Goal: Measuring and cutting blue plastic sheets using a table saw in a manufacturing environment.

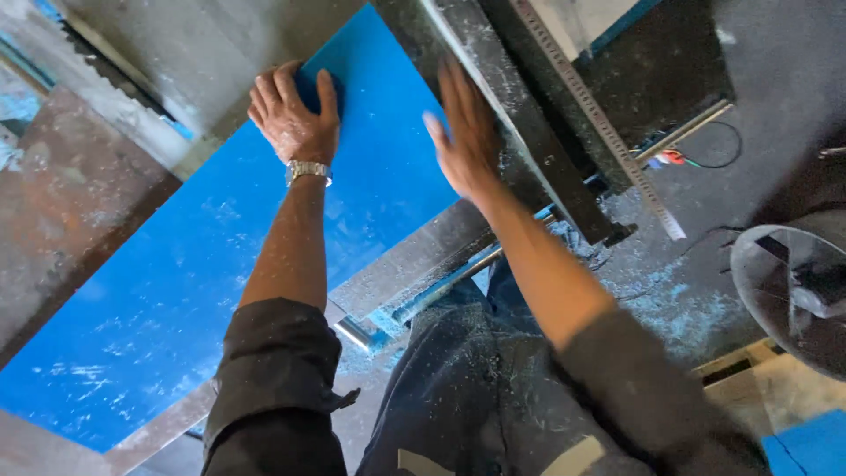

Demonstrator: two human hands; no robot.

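The left hand [293,113] is pressing flat, fingers spread, on the far end of the blue plastic sheet [220,273] lying across the saw table [84,207]. The right hand [464,132], blurred and released, is touching the sheet's right edge beside the dark fence rail [520,123] with its steel ruler [599,119].

Dark rolled-up sleeves, bare forearms, silver metal wristwatch [308,171] on left wrist, dark dust-flecked trousers [476,388]

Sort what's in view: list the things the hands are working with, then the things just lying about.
In use:
- large flat blue plastic sheet, left hand flat on it
- right hand at its edge
- dark metal fence bar

Lying about:
- long steel ruler
- round grey stool
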